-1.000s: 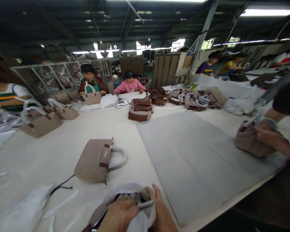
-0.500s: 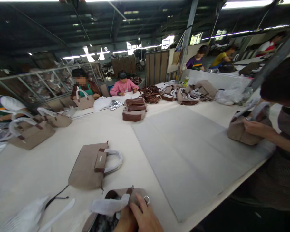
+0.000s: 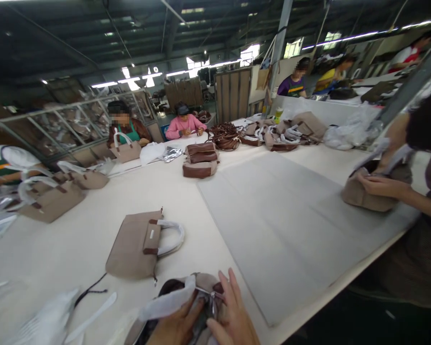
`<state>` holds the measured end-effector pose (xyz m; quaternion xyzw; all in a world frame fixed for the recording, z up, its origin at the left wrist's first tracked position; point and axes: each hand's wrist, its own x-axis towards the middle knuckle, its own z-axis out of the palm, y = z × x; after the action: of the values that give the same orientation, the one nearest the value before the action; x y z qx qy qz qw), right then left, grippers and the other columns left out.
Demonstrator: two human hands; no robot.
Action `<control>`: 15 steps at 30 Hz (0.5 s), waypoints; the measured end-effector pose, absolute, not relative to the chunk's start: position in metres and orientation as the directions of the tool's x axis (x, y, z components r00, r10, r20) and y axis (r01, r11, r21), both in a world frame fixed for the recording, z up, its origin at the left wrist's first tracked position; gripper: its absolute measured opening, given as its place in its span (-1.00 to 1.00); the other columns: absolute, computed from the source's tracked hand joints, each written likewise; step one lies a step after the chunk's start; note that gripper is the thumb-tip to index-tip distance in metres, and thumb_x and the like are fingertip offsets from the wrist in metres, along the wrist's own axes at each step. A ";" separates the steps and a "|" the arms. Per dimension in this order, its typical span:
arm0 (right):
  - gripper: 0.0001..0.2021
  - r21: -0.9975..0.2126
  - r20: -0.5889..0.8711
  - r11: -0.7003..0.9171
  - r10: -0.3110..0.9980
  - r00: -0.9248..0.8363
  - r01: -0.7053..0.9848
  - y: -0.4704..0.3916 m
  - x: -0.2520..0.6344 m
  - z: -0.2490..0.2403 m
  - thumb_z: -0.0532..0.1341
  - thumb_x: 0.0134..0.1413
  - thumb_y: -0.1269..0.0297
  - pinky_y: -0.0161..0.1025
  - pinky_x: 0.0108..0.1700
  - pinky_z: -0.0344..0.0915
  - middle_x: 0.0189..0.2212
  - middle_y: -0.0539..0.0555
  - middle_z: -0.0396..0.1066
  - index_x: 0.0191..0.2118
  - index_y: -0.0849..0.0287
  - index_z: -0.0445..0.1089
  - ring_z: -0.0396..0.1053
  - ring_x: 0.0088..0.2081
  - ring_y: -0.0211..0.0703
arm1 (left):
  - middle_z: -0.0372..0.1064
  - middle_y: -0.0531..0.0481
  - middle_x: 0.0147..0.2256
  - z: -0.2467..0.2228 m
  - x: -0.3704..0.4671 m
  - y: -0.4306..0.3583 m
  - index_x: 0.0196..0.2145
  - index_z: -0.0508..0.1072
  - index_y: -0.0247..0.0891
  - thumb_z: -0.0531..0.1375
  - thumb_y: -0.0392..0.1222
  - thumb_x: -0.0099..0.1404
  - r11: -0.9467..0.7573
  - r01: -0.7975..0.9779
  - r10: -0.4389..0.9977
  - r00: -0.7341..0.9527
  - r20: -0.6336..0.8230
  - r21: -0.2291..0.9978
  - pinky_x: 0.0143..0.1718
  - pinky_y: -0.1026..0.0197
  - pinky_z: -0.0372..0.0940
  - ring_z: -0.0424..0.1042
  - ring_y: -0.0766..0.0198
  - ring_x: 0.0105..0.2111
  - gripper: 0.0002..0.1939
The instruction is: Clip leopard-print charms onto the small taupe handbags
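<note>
Sheet (image 3: 301,225) edge near bag (image 3: 205,279); left hand (image 3: 177,321), right hand (image 3: 233,314) at opening (image 3: 201,299).

White-topped worktable (image 3: 154,189)
Taupe handbag (image 3: 129,251) lies ahead-left of the left hand (image 3: 175,323); grey sheet (image 3: 283,220), right of the right hand (image 3: 234,314).

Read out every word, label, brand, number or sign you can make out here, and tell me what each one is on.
No text can be read.
White label on the flat-lying bag: too small to read.
Marks on the clear plastic at lower left: too blurred to tell whether they are print.
Near bag: no lettering in view.
</note>
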<state>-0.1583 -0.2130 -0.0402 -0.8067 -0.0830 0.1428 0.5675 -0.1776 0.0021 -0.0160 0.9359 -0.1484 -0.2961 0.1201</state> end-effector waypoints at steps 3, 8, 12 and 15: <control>-0.32 -0.962 -0.194 -0.223 0.146 0.970 -0.159 -0.221 -0.149 -0.040 0.09 0.14 0.12 -0.22 -0.10 0.47 0.41 0.27 -0.26 0.34 0.15 -0.08 0.36 0.12 0.01 | -0.22 0.04 0.38 0.023 -0.163 -0.006 0.30 0.08 0.05 0.13 -0.36 0.12 -0.890 -0.083 -0.358 0.738 -0.573 0.449 0.32 -0.22 -0.21 -0.17 -0.06 0.36 -0.19; -0.53 -0.927 -0.312 -0.277 0.198 0.929 -0.252 -0.238 -0.132 -0.031 0.03 0.12 -0.15 -0.19 -0.21 0.47 -0.11 0.19 0.49 -0.08 0.10 0.37 0.48 -0.11 0.02 | 0.46 0.01 0.04 0.099 -0.171 0.010 -0.01 0.50 -0.10 0.00 -0.09 0.34 -0.673 0.298 -0.198 0.810 -0.553 0.677 0.16 0.11 0.21 0.36 0.09 0.07 -0.62; -0.45 -0.884 -0.465 -0.175 0.248 0.850 -0.433 -0.238 -0.127 -0.032 0.10 0.06 -0.22 -0.23 -0.41 0.45 -0.15 0.16 0.48 0.01 0.09 0.19 0.51 -0.23 -0.02 | 0.53 0.08 -0.25 0.117 -0.182 -0.002 -0.25 0.56 -0.13 0.06 -0.19 0.26 -0.659 0.260 -0.188 0.851 -0.490 0.705 -0.11 0.30 0.29 0.45 0.22 -0.19 -0.73; -0.37 -0.918 -0.396 -0.120 0.288 0.872 -0.378 -0.230 -0.119 -0.038 0.17 -0.01 -0.25 -0.32 -0.54 0.35 -0.33 0.07 0.48 0.03 0.13 0.20 0.48 -0.36 -0.11 | 0.53 0.06 -0.27 0.098 -0.181 -0.024 -0.31 0.54 -0.14 0.06 -0.24 0.23 -0.722 0.183 -0.238 0.840 -0.488 0.667 -0.14 0.29 0.26 0.44 0.21 -0.22 -0.76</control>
<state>-0.1193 -0.2299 -0.0375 -0.7048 0.0317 0.2514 0.6626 -0.1812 -0.0239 0.0981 0.8838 -0.0153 -0.2825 0.3727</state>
